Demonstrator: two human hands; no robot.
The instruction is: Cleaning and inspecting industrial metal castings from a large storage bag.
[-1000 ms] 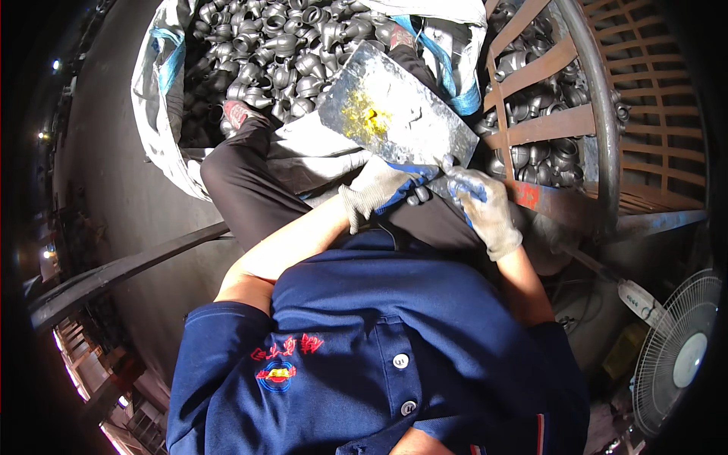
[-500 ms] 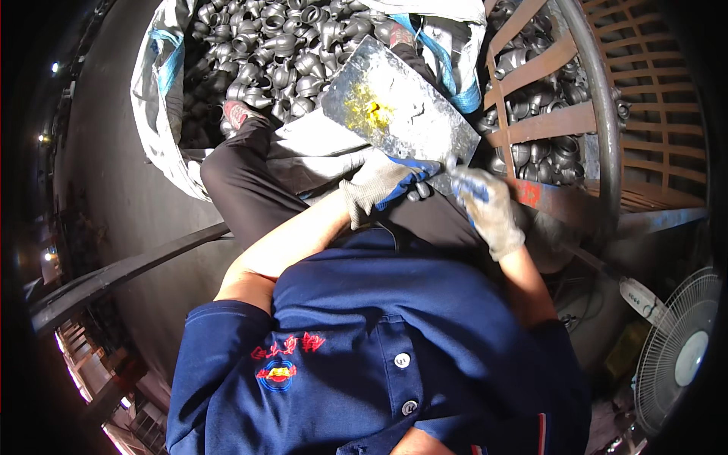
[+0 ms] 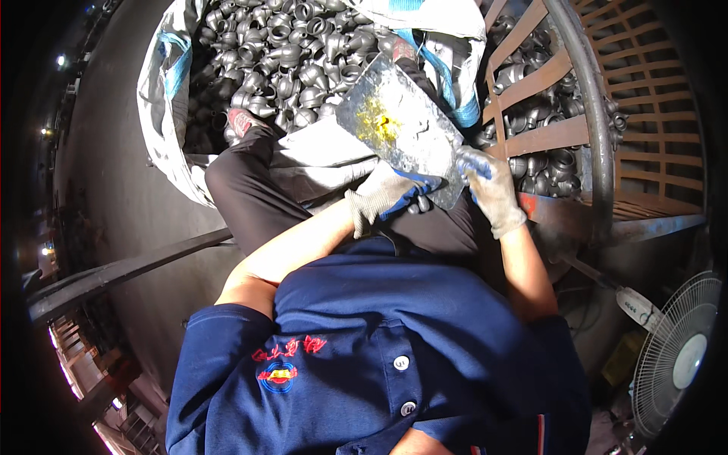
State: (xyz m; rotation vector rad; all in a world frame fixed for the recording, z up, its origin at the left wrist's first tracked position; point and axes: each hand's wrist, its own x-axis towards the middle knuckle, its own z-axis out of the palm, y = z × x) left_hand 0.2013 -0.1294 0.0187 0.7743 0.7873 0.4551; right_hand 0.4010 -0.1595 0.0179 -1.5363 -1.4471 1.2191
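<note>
My left hand [image 3: 390, 193], in a white knit glove with a blue palm, is closed around a small dark grey part [image 3: 422, 203], mostly hidden by the fingers, above my lap. To its right, my right hand [image 3: 491, 189], in a similar glove, has its fingers curled and pressed together beside the near right edge of a flat grey board [image 3: 421, 121]. What those fingers hold, if anything, is too small and blurred to make out. A yellow patch [image 3: 381, 127] and pale smears mark the tilted board, which lies between my legs.
Ahead stands a white bulk bag [image 3: 163, 125] with blue straps, full of dark grey pipe-like fittings [image 3: 292, 57]. At the right, a rusty slatted metal cage [image 3: 546, 139] holds more fittings. A white fan [image 3: 686, 364] stands lower right; a metal bar [image 3: 129, 265] runs at the left.
My right hand has moved slightly up and outward along the board's edge. My left hand stays nearly in place, still around the dark part. The view has shifted a little.
</note>
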